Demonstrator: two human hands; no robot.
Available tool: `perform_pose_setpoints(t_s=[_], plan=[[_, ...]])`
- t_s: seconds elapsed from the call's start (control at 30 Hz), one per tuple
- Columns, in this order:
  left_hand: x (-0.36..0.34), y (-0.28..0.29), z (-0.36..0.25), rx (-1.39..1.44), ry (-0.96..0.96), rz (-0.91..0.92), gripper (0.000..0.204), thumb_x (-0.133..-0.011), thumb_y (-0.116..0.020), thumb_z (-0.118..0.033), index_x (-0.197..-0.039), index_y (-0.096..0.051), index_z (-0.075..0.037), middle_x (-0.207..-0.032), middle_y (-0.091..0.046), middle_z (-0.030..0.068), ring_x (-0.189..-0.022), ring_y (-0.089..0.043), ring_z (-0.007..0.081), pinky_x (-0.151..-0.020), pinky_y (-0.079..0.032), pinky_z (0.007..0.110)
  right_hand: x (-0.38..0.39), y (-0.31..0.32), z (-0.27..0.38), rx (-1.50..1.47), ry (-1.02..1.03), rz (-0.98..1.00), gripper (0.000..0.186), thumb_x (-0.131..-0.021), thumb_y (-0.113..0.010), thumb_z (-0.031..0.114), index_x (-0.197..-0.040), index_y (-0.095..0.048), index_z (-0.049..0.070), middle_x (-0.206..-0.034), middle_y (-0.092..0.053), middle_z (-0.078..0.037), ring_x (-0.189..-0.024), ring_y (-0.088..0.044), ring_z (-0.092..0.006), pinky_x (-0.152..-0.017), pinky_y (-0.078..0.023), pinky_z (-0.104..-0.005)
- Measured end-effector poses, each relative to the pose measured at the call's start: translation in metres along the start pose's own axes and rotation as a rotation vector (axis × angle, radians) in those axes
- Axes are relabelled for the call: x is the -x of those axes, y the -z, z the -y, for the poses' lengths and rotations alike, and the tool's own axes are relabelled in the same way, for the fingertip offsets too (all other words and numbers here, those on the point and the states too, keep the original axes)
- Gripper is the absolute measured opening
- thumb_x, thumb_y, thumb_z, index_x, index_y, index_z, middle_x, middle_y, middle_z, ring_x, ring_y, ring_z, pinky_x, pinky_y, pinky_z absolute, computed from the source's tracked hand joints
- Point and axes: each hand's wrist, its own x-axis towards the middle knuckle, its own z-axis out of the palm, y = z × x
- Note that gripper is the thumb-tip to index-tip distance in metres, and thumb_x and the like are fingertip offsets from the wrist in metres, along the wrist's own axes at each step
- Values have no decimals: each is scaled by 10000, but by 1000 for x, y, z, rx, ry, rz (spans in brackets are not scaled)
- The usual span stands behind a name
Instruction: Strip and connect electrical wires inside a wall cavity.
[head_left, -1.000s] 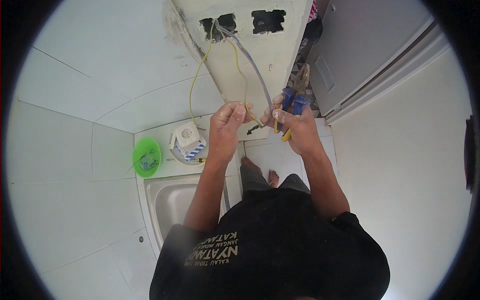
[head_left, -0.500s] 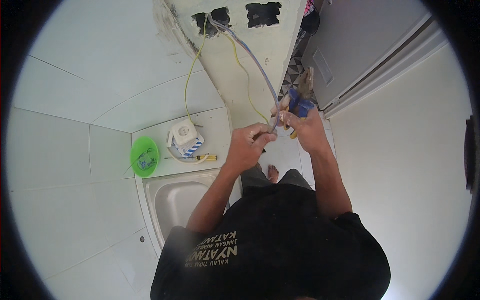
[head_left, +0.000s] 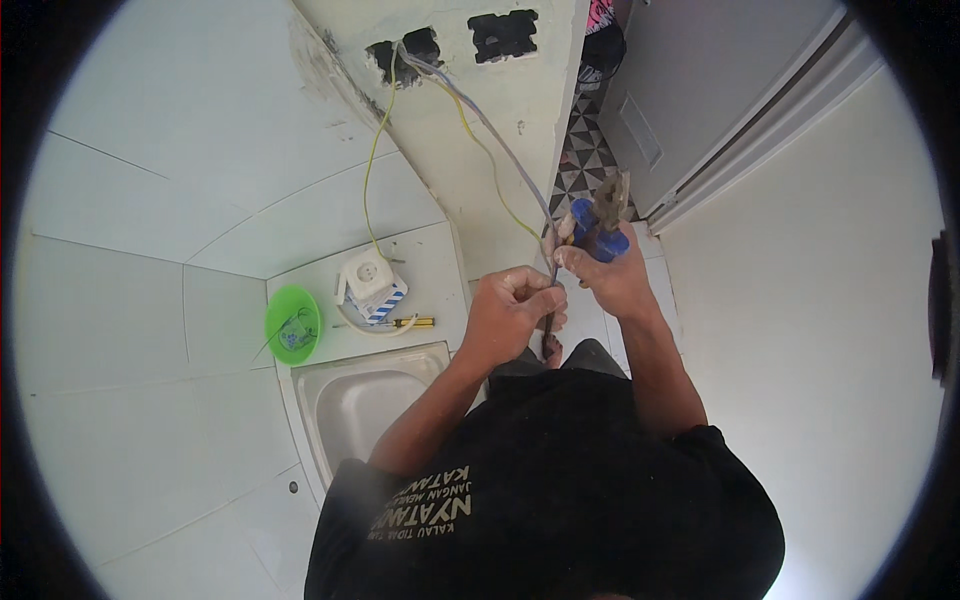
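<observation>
A bundle of grey-blue electrical wires (head_left: pixel 511 157) comes out of a hole in the wall and runs down to my hands. My left hand (head_left: pixel 508 312) is closed, pinching the lower part of the wires between thumb and fingers. Just above it, my right hand (head_left: pixel 612 278) touches the same wires with thumb and fingertips. That hand also grips a pair of pliers (head_left: pixel 610 205) with blue and yellow handles, the jaws pointing away from me. A yellow-green wire (head_left: pixel 492 165) joins the bundle near my right fingertips. The wire ends are hard to make out.
On the left counter (head_left: pixel 432 268) lie a white wall socket (head_left: pixel 367 274), a yellow-handled screwdriver (head_left: pixel 412 323) and a green bowl (head_left: pixel 293 325). A second yellow-green wire (head_left: pixel 369 170) reaches the socket. A steel sink (head_left: pixel 372 395) sits nearer me. A grey door (head_left: pixel 710 90) stands at right.
My left hand has slid down along the wires, toward my body and slightly right. The pliers have shifted a little in my right hand. The whole view has moved slightly.
</observation>
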Motion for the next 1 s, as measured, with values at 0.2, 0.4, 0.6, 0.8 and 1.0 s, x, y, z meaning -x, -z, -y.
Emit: perform_pose_setpoints(t_s=[0.2, 0.4, 0.6, 0.8, 1.0], plan=[[17, 8, -5, 150, 126, 109, 132, -898, -665, -90, -870, -605, 25, -761, -650, 118, -634, -654, 189, -562, -574, 337, 5, -6, 10, -18, 2, 79, 152, -835, -678, 27, -944, -573, 39, -849, -617, -31, -772, -553, -96, -723, -469, -257], [20, 18, 5, 314, 21, 91, 158, -882, -682, -90, -935, -610, 41, -796, -666, 137, -661, -686, 242, -589, -554, 349, -2, -11, 6, -83, 28, 113, 175, -834, -703, 65, -945, -570, 45, -843, -625, -31, -768, -557, -89, -707, -469, -247], [20, 19, -7, -427, -484, -261, 211, -814, -745, -96, -968, -665, 24, -847, -700, 126, -722, -701, 201, -692, -559, 308, 0, -16, 8, 68, -21, 14, 186, -841, -713, 73, -952, -566, 44, -844, -618, -21, -763, -558, -85, -688, -463, -248], [22, 7, -27, -821, -630, -321, 100, -778, -745, -73, -820, -687, -4, -729, -678, 114, -615, -662, 230, -573, -505, 298, 1, -24, 13, 113, 67, 18, 159, -840, -712, 90, -893, -567, 53, -794, -601, -3, -711, -518, -69, -633, -429, -235], [34, 7, -19, -434, -451, -235, 147, -855, -715, -114, -819, -657, 16, -662, -649, 75, -604, -623, 120, -555, -488, 260, 9, -20, 18, 136, -3, 59, 191, -854, -700, 67, -984, -563, 32, -869, -577, -4, -791, -534, -81, -718, -455, -244]])
